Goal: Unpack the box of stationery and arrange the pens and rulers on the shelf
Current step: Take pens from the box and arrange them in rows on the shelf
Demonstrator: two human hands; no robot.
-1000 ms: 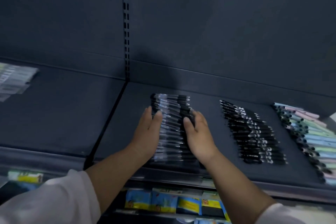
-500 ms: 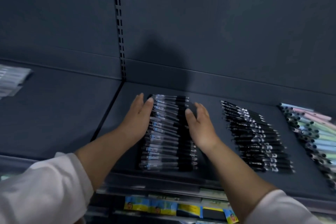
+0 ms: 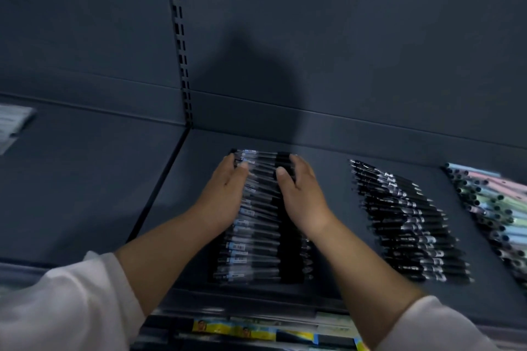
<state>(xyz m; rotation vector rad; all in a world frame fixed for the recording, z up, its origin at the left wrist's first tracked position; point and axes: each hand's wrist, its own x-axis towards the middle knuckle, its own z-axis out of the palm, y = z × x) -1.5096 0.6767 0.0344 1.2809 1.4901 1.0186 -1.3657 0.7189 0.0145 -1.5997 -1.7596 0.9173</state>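
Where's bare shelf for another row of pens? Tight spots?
Biggest bare patch: the left shelf bay, between the packets at the far left and the shelf seam. A narrower lane runs between the wrapped pens, flanked by left hand and right hand, and the black pens. Crowded on the right: black and pastel pens lie close.

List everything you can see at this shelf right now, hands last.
Shelf: one, dark grey, two bays across the view.
Slotted upright: one, black, back panel between the bays.
Clear-barrelled pens: one row, uncounted, black and clear, between the hands.
Black pens: one row, black, to their right.
Pastel pens: one row, pink, green, blue, far right.
Pale packets: blurred, grey-white, far left.
Yellow-blue packets: several, shelf below.
Left hand: fingers straight, presses the row's left side.
Right hand: presses its right side.
Sleeves: two, white, bottom corners.
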